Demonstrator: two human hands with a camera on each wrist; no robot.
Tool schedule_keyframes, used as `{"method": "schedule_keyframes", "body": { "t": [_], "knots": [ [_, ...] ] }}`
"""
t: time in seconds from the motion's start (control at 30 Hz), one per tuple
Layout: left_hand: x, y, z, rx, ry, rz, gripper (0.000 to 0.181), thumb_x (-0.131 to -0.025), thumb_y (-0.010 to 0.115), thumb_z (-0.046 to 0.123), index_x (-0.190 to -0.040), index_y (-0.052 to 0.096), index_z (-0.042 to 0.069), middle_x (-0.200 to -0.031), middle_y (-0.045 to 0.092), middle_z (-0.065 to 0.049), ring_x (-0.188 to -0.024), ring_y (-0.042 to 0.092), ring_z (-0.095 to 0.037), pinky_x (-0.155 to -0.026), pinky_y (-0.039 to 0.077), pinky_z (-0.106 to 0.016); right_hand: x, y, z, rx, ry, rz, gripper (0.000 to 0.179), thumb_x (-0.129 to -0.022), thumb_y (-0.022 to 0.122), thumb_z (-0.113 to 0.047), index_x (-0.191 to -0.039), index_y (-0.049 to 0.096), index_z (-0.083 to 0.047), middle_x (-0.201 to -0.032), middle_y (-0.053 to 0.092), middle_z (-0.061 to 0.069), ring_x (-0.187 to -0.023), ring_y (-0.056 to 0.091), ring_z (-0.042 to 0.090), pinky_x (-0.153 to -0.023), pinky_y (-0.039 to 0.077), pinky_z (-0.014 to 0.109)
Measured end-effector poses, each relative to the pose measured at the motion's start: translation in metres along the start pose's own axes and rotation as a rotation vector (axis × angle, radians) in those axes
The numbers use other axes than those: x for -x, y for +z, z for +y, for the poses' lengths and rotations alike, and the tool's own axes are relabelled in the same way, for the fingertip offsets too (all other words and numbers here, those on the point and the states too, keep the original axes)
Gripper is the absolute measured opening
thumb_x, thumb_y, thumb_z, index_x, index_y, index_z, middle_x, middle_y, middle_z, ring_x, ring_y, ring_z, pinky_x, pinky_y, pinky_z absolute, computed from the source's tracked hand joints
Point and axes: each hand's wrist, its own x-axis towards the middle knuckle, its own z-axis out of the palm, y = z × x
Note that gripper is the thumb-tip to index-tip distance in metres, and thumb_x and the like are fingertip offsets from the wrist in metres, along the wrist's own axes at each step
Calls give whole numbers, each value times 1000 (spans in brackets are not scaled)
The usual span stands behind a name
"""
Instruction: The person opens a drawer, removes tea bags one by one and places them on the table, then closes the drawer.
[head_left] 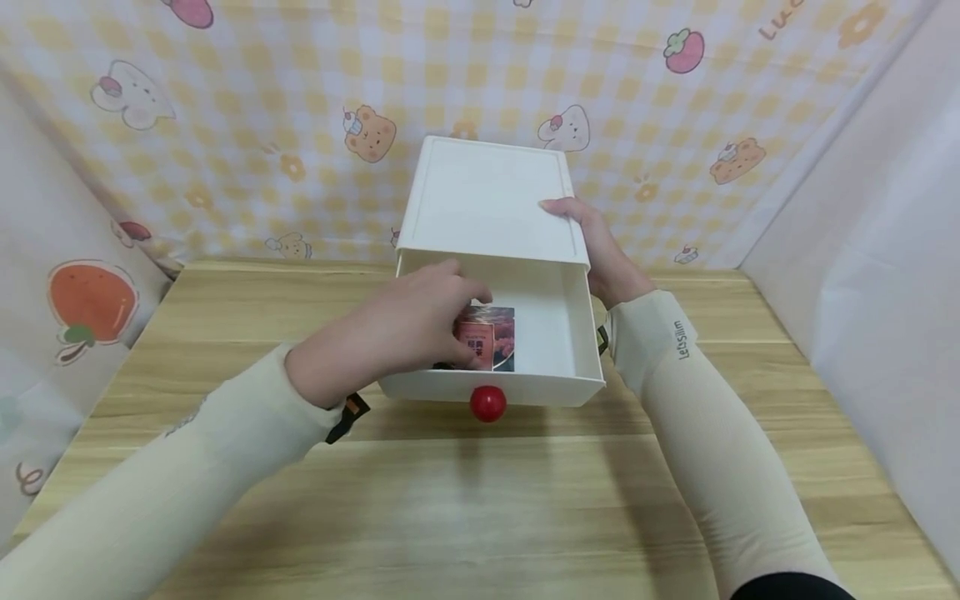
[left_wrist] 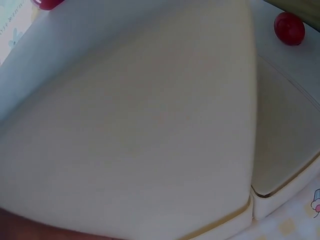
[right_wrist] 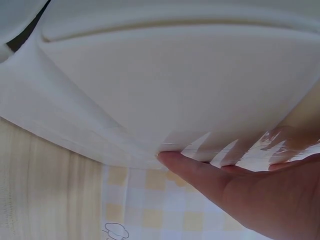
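A white drawer box (head_left: pixel 491 196) stands on the table with its drawer (head_left: pixel 555 333) pulled out toward me. My left hand (head_left: pixel 408 321) reaches into the drawer over its left wall. Its curled thumb and fingers hold a small printed packet (head_left: pixel 504 337) with dark and pink artwork, partly hidden under the hand. At the box's right side, my right hand (head_left: pixel 600 250) holds the casing, thumb on the top and fingers along the side. The right wrist view shows those fingers (right_wrist: pixel 195 167) against the glossy white wall. A red round knob (head_left: pixel 488 403) sits on the drawer front.
The wood-grain table (head_left: pixel 420 500) stretches in front and to both sides. Behind the box hangs a yellow checked cloth (head_left: pixel 300 108) with cartoon prints. White cloth walls (head_left: pixel 862 192) close in the right and left sides.
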Motion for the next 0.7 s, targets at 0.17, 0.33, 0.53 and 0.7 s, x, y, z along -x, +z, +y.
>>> {"method": "schedule_keyframes", "body": {
  "t": [0.17,0.33,0.53,0.7],
  "knots": [
    [0,0,-2,81,2,23,47,-77,89,26,-119,70,13,-106,57,-2,-89,58,-20,-73,50,-30,0,0,0,17,4,0,55,-97,42,-47,-144,33,-19,-122,56,6,-94,64,17,-74,57,32],
    [-1,-3,-8,187,64,48,33,-81,86,23,-108,71,14,-103,68,0,-88,61,-19,-73,52,-31,1,0,0,17,4,-2,55,-97,41,-47,-144,33,-19,-122,55,6,-94,64,17,-74,57,31],
    [3,-15,-15,399,128,81,18,-85,82,15,-101,73,11,-92,73,-3,-78,61,-17,-68,53,-29,2,0,0,-6,8,-11,55,-97,42,-47,-144,32,-19,-120,56,6,-91,66,17,-72,58,32],
    [13,-33,-23,476,117,222,15,-87,80,16,-99,74,10,-87,72,-6,-74,59,-18,-64,50,-27,2,-1,0,-43,2,-28,52,-98,42,-45,-142,34,-18,-114,60,5,-87,67,17,-71,58,31]
  ]
}}
